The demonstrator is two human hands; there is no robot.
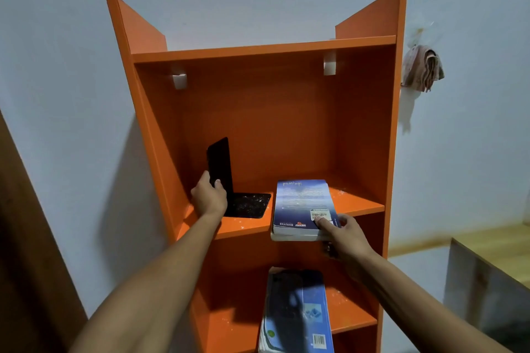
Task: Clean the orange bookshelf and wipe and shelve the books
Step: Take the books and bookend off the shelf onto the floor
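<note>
- The orange bookshelf (286, 112) was a tall unit of smooth, flat boards with square edges, standing against a pale wall; its two side panels rose above the top board.
- On the middle shelf stood a black L-shaped bookend (229, 180), thin and glossy, its upright plate rounded at the top and its flat foot speckled with pale dust, pointing right along the shelf.
- The left hand (208, 196) grasped the lower part of the upright plate, thumb on one face and fingers curled round the other, close to the left side panel.
- A blue paperback book (302, 206) lay flat on the same shelf, back cover up, with a barcode sticker near its front right corner. Its long axis ran front to back, and its near end stuck out past the shelf's front edge.
- The right hand (342, 236) pinched that overhanging front right corner, thumb on the cover and fingers curled beneath.
- Between the bookend's foot and the book a narrow strip of shelf showed; to the book's right a wider bare stretch reached the right panel, dotted with pale specks.
- A second blue book (298, 315) lay flat on the lower shelf, likewise overhanging the front.
- A crumpled pinkish cloth (423, 70) hung on the wall just right of the unit.
- A wooden surface (487, 241) sat at the far right.
</note>
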